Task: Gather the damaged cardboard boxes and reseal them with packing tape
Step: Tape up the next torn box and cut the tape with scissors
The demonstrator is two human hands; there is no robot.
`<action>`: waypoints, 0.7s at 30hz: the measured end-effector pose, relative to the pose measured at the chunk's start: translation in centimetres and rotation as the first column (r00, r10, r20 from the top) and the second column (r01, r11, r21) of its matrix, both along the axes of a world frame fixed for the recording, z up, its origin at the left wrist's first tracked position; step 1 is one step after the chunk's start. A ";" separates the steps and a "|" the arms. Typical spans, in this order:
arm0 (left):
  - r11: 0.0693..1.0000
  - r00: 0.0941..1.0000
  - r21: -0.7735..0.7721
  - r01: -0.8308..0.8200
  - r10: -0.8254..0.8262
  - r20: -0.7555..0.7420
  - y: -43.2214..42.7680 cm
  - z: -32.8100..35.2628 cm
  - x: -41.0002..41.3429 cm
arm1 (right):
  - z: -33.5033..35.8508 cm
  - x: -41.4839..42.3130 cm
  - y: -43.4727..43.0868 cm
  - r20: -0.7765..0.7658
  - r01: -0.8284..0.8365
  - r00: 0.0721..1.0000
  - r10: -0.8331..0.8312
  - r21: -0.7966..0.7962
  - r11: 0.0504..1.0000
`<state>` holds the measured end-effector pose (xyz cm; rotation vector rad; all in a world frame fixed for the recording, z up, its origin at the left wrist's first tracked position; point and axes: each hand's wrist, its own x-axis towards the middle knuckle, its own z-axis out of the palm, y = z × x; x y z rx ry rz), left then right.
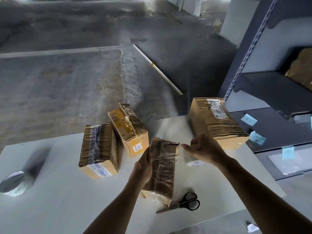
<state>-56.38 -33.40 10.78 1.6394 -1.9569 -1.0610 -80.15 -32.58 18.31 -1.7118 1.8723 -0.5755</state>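
At the middle of the white worktop (67,200), close to its near edge, we find the small brown cardboard box wrapped in wrinkled clear tape (163,168), lying lengthwise away from us. Our left hand (143,168) grips its left side, the fingers curled against the cardboard. Our right hand (204,149) hangs just beside the box's far right corner, the fingers drawn together round a pale blurred object (190,159); we cannot tell what that object is. A pair of black-handled scissors (184,202) lies just beside the box's near end, blades closed and pointing left. Toward the far edge, left of the held box, a yellowish taped cardboard box with a white sticker (130,129) leans against a brown cardboard box banded with blue-printed tape (98,149). At the far right corner sits a larger crumpled brown cardboard box with a shipping label (214,122). Near the left edge, well apart from the boxes, stands a roll of clear packing tape (16,183). Beyond the right edge rises grey metal shelving (270,85) with light blue paper notes (249,119) stuck on it. On the grey concrete floor (67,81) beyond the far edge lies a long white rod (158,70).
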 end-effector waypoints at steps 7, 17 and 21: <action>0.935 0.979 -0.318 0.156 -0.103 0.178 0.3 -0.1 0.9 | -3.3 -0.5 1.9 -0.057 -0.001 0.998 0.007 0.113 0.994; 0.918 0.725 -0.081 0.388 -0.250 0.642 0.9 2.2 -1.1 | -7.3 0.6 2.5 0.093 0.043 0.994 -0.059 0.162 0.986; 0.957 0.718 0.052 0.284 -0.249 0.650 1.3 2.6 -3.2 | -7.9 0.7 2.6 0.174 0.106 0.974 -0.142 0.201 0.974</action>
